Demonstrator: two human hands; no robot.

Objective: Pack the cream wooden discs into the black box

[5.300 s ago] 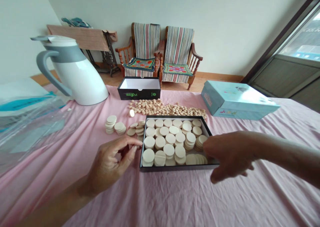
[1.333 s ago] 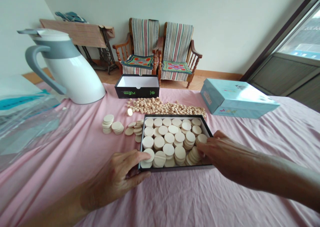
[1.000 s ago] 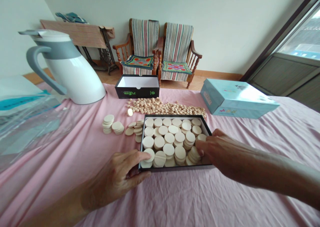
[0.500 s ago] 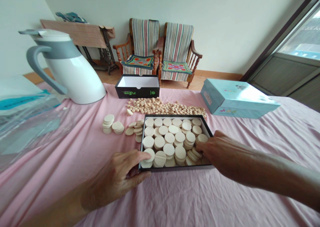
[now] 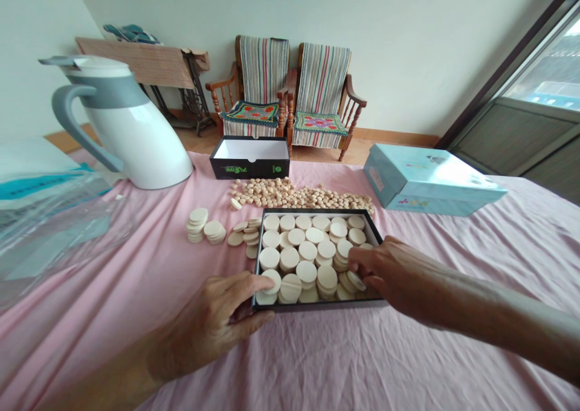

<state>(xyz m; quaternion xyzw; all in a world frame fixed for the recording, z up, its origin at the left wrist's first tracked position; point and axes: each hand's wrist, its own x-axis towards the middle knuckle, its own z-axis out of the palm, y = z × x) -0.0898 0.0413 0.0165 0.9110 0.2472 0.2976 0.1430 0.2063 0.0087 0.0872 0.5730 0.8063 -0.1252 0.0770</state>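
A shallow black box (image 5: 317, 305) lies in front of me, filled with stacks of round pale wooden discs (image 5: 307, 272). My left hand (image 5: 226, 305) grips its front left corner, fingers over the rim onto a disc and thumb along the outside front. At the right end of the box, my right hand (image 5: 385, 272) reaches in with bent fingers closed about a tilted wooden disc (image 5: 356, 280); the fingertips are partly hidden. More discs stand in short stacks (image 5: 198, 223) and a loose heap (image 5: 251, 236) left of the box.
Small wooden pieces (image 5: 299, 194) are spread behind the box. Farther back stands an open black box (image 5: 249, 168), with a light blue box (image 5: 430, 181) to its right. A white jug (image 5: 136, 133) and clear plastic packaging (image 5: 67, 236) occupy the left of the pink cloth (image 5: 317, 362).
My right hand has shifted slightly left inside the box, and a tilted disc now shows below its fingers. The left hand keeps its place at the corner.
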